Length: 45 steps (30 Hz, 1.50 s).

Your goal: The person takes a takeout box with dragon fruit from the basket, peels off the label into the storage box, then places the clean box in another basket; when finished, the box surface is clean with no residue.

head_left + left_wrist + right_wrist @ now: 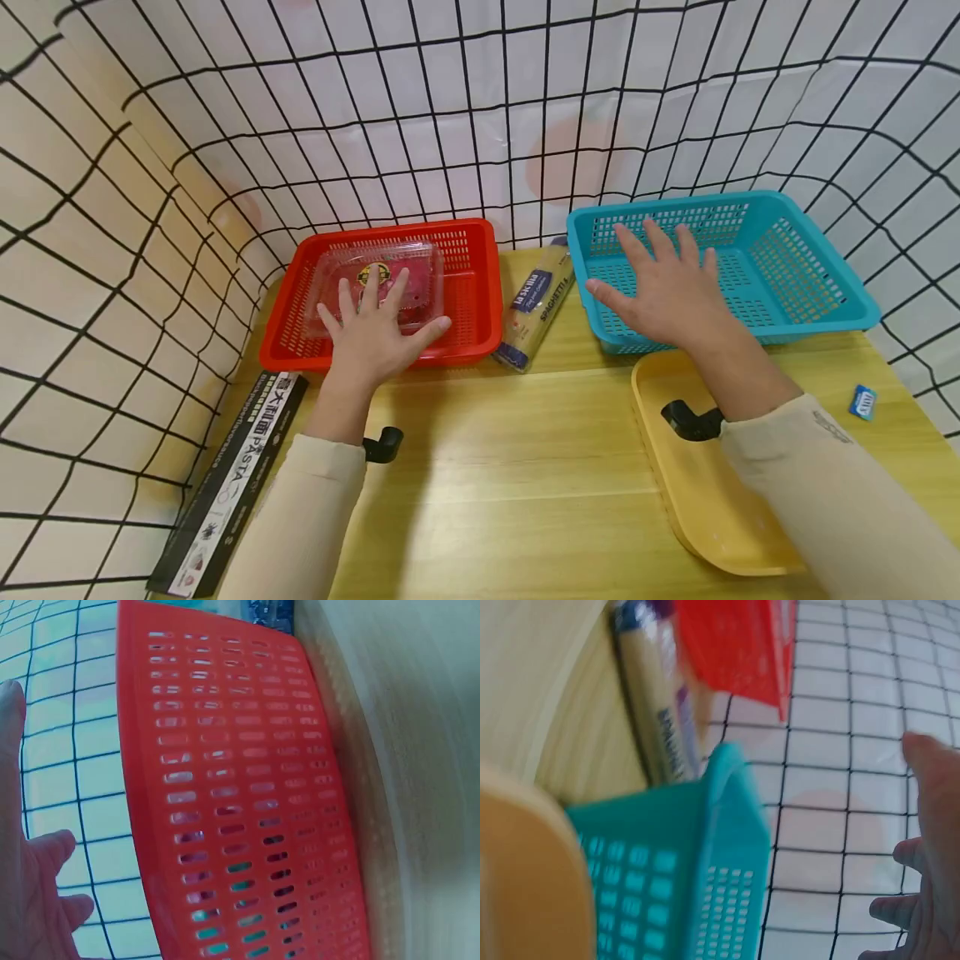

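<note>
My left hand (367, 337) is spread above the red basket (474, 308), its fingers straight and nothing in them. Inside that basket lies a clear plastic box (427, 279) with a pink label and a round black-and-yellow sticker, partly covered by the fingers. My right hand (671, 292), also spread and holding nothing, hovers over the near left part of the teal basket (810, 321). No contents show in the teal basket. Between the two baskets a pack of spaghetti (536, 304) lies slanted on the table. In the left wrist view the red basket's slotted wall (247, 772) fills the middle.
A yellow tray (720, 521) lies under the right forearm. A long black-and-white pasta box (232, 483) lies at the left edge, and a small blue packet (863, 402) at the right. Black wire mesh (465, 108) walls the back and sides of the wooden table (510, 475).
</note>
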{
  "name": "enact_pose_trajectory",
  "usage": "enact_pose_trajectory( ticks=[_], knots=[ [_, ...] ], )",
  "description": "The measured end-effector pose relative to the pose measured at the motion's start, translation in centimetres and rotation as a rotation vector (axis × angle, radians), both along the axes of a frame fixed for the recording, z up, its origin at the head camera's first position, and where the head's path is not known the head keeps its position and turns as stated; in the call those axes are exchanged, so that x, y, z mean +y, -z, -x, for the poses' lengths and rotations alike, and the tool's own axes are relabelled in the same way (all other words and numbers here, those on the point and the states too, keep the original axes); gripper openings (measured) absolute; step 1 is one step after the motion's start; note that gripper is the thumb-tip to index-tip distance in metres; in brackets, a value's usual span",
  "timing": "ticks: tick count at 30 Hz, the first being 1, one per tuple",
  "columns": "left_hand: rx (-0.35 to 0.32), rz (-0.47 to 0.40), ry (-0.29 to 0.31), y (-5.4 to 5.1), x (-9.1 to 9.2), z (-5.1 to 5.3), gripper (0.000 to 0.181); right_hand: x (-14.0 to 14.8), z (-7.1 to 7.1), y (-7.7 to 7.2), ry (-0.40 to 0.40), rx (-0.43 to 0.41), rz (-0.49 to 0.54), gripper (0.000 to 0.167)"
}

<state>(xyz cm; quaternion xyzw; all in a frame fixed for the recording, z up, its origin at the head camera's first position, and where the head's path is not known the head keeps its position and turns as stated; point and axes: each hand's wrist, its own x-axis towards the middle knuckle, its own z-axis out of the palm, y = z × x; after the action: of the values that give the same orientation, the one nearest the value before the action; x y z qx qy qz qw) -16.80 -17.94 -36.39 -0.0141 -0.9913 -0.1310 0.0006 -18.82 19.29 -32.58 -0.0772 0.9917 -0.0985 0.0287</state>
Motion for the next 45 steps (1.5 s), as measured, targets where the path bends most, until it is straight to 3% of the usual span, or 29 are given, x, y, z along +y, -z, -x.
enact_pose_trajectory(
  ticks=[5,9,16,21,24,30,34,38,42,45],
  knots=[
    [0.079,-0.063,-0.029,0.3,-1.3,-0.8,0.098,-1.2,-1.0,-1.1,-0.074,0.029,0.103,0.085],
    [0.133,-0.118,-0.075,0.9,-2.9,-1.6,0.095,-2.7,-1.9,-1.4,-0.089,0.017,0.225,0.080],
    [0.237,-0.209,-0.183,2.3,-5.7,-2.9,0.089,-5.2,-3.0,-0.6,-0.119,0.027,0.319,0.074],
    [0.344,-0.309,-0.300,3.3,-7.0,-3.6,0.077,-7.3,-3.3,0.3,-0.133,0.016,0.369,0.069],
    [0.411,-0.412,-0.387,4.1,-7.2,-3.7,0.069,-8.8,-3.5,1.0,-0.156,-0.010,0.460,0.065],
    [0.610,-0.688,-0.561,6.4,-7.4,-3.3,0.050,-12.7,-3.6,2.6,-0.194,-0.115,0.797,0.059],
    [0.690,-0.900,-0.630,7.4,-7.7,-2.5,0.044,-15.6,-2.7,3.3,-0.149,-0.158,0.948,0.056],
    [0.691,-1.097,-0.677,7.7,-8.2,-1.9,0.045,-18.2,-0.5,3.9,-0.084,-0.184,1.024,0.058],
    [0.673,-1.235,-0.702,8.3,-8.6,-1.7,0.044,-20.1,1.9,4.5,-0.002,-0.255,1.120,0.063],
    [0.672,-1.268,-0.708,8.9,-8.5,-1.7,0.041,-21.1,3.2,5.3,0.037,-0.317,1.183,0.066]
  ],
)
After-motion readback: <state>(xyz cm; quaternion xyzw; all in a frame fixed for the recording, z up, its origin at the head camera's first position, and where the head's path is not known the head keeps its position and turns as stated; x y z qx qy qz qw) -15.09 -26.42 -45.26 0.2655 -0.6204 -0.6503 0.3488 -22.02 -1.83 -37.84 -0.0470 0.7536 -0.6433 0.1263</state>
